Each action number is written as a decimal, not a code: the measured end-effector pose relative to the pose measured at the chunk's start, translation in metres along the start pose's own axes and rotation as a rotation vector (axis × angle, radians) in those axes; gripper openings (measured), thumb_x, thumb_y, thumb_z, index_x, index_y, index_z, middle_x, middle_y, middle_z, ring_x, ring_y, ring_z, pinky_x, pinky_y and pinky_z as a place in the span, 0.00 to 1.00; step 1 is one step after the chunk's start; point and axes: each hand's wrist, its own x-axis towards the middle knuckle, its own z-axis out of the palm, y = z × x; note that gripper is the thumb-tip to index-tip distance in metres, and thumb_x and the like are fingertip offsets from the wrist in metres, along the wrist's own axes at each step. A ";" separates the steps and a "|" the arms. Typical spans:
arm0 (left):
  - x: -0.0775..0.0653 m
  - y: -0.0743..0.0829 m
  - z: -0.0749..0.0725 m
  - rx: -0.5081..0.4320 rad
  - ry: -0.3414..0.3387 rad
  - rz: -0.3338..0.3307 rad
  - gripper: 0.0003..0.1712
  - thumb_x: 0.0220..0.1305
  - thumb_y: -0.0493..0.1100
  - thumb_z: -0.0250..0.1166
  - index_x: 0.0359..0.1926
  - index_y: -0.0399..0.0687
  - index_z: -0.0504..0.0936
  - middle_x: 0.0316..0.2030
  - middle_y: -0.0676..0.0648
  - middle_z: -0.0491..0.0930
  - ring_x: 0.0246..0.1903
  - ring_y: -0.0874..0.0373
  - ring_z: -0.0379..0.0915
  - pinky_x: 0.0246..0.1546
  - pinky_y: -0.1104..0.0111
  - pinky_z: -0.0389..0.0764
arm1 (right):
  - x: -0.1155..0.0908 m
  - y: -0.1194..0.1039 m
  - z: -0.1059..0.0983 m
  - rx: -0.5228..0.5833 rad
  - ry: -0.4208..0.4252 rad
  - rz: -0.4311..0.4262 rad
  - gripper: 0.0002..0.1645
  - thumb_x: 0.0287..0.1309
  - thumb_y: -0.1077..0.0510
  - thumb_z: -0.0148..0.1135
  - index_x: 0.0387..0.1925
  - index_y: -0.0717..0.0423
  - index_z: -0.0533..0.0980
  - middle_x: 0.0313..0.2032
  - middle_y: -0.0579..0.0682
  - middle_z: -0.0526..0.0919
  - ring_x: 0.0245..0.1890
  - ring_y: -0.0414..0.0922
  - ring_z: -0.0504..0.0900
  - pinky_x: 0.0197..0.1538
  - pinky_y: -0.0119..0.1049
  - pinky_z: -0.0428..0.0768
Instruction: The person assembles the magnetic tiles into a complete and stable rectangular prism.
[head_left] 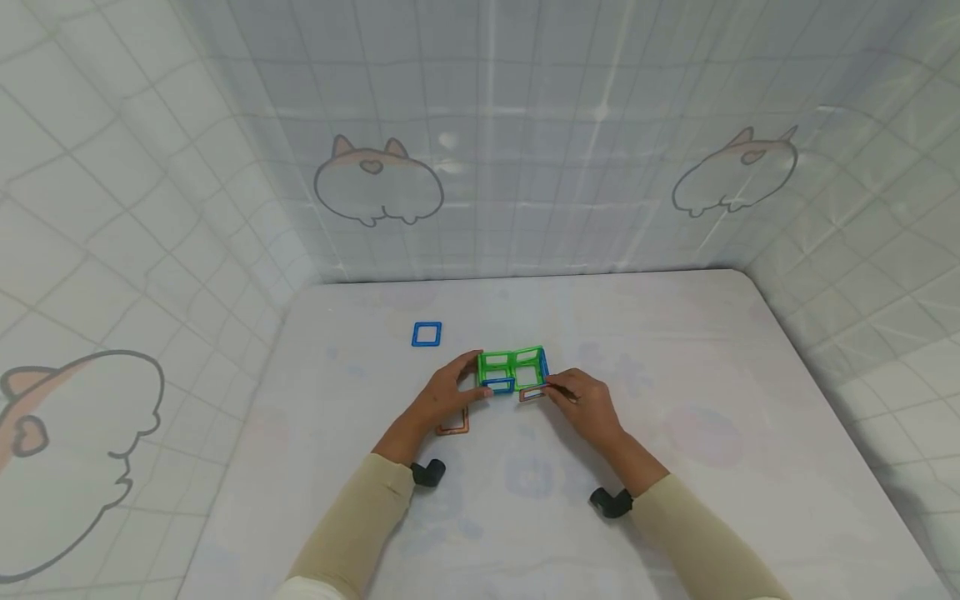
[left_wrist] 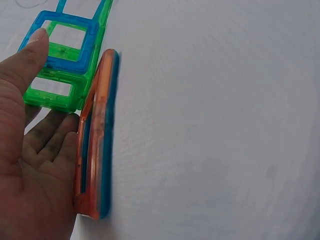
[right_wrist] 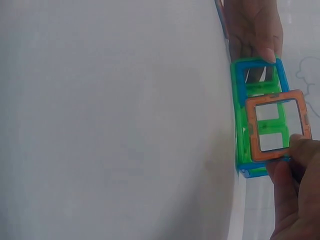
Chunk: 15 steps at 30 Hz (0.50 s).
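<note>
A low box of see-through magnetic tiles, green with blue sides, lies on the table between the hands. My left hand grips its left end, thumb on the upright blue square tile at the front and fingers round the green end. An orange square magnetic tile is pinched by its lower corner between thumb and fingers of my right hand. This tile stands close in front of the box's right half and overlaps it in the right wrist view.
Beside the left palm lies a small stack of orange and blue tiles, partly hidden by the hand in the head view. Farther back on the table is a single blue square tile. Tiled-pattern curtains rise behind and at both sides.
</note>
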 end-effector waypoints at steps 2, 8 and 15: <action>0.000 0.000 0.000 -0.001 -0.002 0.004 0.48 0.59 0.57 0.72 0.76 0.59 0.60 0.68 0.50 0.70 0.70 0.53 0.62 0.72 0.59 0.65 | 0.001 -0.002 0.002 -0.004 0.015 -0.022 0.12 0.54 0.65 0.73 0.42 0.64 0.85 0.37 0.50 0.87 0.36 0.43 0.86 0.39 0.24 0.85; 0.001 -0.002 0.000 -0.006 -0.005 0.007 0.49 0.58 0.59 0.72 0.76 0.57 0.59 0.68 0.50 0.70 0.71 0.53 0.62 0.72 0.59 0.65 | 0.001 -0.006 0.008 -0.057 0.041 -0.010 0.12 0.53 0.65 0.74 0.41 0.64 0.85 0.37 0.52 0.87 0.36 0.43 0.87 0.38 0.27 0.86; 0.002 -0.005 0.000 -0.009 -0.002 0.011 0.49 0.58 0.58 0.72 0.76 0.55 0.60 0.68 0.49 0.70 0.71 0.52 0.61 0.72 0.58 0.64 | 0.001 -0.010 0.011 -0.099 0.044 0.070 0.10 0.56 0.64 0.72 0.41 0.62 0.84 0.37 0.52 0.87 0.36 0.43 0.87 0.38 0.31 0.88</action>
